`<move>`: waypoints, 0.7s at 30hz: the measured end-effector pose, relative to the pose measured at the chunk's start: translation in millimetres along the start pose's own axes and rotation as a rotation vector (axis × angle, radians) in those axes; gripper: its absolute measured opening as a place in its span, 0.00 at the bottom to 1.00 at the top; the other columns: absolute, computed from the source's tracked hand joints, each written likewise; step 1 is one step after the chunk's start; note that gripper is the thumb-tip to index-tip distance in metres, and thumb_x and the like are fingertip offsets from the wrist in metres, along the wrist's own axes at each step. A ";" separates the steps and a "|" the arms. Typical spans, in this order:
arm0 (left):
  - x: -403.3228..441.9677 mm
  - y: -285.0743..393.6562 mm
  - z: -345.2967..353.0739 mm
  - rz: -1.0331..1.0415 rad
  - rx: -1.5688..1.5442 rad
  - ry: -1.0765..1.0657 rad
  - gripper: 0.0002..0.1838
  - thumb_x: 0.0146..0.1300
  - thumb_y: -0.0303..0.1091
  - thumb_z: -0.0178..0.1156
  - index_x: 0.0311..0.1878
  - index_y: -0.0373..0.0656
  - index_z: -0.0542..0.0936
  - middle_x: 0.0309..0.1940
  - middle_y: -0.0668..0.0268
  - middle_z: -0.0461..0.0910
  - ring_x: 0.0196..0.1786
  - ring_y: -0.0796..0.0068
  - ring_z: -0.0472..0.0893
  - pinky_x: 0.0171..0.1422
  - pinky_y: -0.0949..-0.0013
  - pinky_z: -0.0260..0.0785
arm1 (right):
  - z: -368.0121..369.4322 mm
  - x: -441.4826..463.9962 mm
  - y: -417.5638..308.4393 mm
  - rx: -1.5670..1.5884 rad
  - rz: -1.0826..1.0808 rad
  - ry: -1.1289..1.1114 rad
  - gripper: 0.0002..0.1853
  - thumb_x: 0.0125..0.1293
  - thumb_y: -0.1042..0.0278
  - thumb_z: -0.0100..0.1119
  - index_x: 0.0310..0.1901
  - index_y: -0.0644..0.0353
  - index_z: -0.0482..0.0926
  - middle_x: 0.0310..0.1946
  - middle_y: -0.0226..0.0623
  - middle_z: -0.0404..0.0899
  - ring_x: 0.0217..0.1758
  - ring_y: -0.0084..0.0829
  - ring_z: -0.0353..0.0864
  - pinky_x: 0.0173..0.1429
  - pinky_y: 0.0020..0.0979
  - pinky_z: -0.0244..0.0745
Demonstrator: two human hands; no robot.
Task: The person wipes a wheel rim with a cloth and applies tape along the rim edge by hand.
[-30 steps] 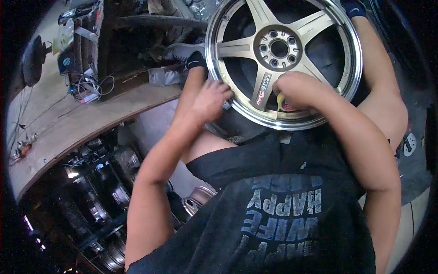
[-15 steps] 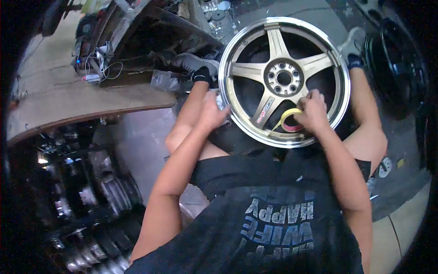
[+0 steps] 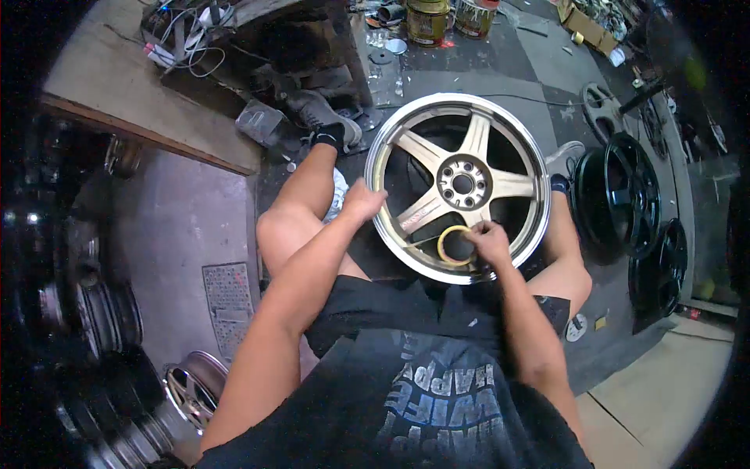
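A five-spoke car wheel (image 3: 510, 185) with a polished outer lip lies tilted between my legs, face up. My left hand (image 3: 365, 201) grips its left edge, thumb on the lip; the other fingers are largely hidden. Over the lower part of the wheel, my right hand (image 3: 490, 244) pinches a roll of yellow masking tape (image 3: 444, 252). A short strip runs from the roll leftward to the wheel's lower-left inner edge, where pale tape appears to line the lip.
Dark wheels (image 3: 617, 195) stand at the right. A wooden table (image 3: 156, 117) with cables juts in at the upper left. More wheels (image 3: 191, 391) are stacked at the lower left. Paint buckets (image 3: 428, 22) and a clear plastic container (image 3: 261, 123) sit farther off.
My view has swung, so the wheel appears lower and turned clockwise. The tape roll has tipped and its strip lies flatter. My left thumb now rests on the wheel's lip.
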State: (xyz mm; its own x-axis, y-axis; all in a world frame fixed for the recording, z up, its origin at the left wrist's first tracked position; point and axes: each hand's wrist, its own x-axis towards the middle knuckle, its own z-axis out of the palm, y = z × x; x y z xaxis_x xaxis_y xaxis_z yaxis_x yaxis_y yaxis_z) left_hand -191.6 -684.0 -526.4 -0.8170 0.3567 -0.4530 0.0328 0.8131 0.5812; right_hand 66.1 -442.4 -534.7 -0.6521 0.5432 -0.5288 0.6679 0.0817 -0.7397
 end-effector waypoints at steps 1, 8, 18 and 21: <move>15.1 -0.5 -1.5 0.033 0.022 0.043 0.33 0.61 0.44 0.69 0.64 0.29 0.80 0.54 0.35 0.87 0.59 0.37 0.87 0.66 0.47 0.79 | 16.7 -2.6 11.9 -0.024 -0.025 0.047 0.18 0.55 0.59 0.86 0.35 0.63 0.85 0.29 0.31 0.85 0.33 0.23 0.83 0.40 0.31 0.79; 33.8 2.2 2.5 0.428 0.292 0.170 0.36 0.68 0.45 0.67 0.79 0.51 0.73 0.58 0.42 0.82 0.59 0.35 0.84 0.67 0.40 0.76 | 72.5 -33.1 3.6 0.017 0.099 0.088 0.21 0.53 0.54 0.84 0.42 0.60 0.89 0.58 0.68 0.83 0.63 0.50 0.84 0.66 0.48 0.79; 29.8 44.5 -6.9 0.442 1.066 0.182 0.32 0.78 0.54 0.57 0.83 0.72 0.68 0.83 0.51 0.62 0.77 0.35 0.69 0.74 0.34 0.67 | 64.8 -47.3 -35.3 -0.243 -0.547 0.202 0.16 0.50 0.66 0.80 0.38 0.58 0.85 0.71 0.58 0.72 0.72 0.60 0.74 0.75 0.53 0.71; 55.6 57.9 1.2 0.463 1.141 0.194 0.31 0.79 0.54 0.56 0.83 0.74 0.68 0.86 0.51 0.60 0.77 0.32 0.68 0.75 0.31 0.65 | 55.9 -41.0 -31.9 -0.176 -0.543 0.170 0.17 0.53 0.68 0.80 0.40 0.61 0.82 0.67 0.58 0.75 0.70 0.60 0.75 0.74 0.50 0.73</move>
State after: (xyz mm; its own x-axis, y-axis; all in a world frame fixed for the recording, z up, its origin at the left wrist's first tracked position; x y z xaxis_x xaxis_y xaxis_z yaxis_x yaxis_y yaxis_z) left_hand -234.5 -616.5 -518.8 -0.6633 0.7215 -0.1986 0.7417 0.5986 -0.3026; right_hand 51.5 -514.0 -512.8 -0.8600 0.5102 -0.0097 0.3143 0.5147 -0.7977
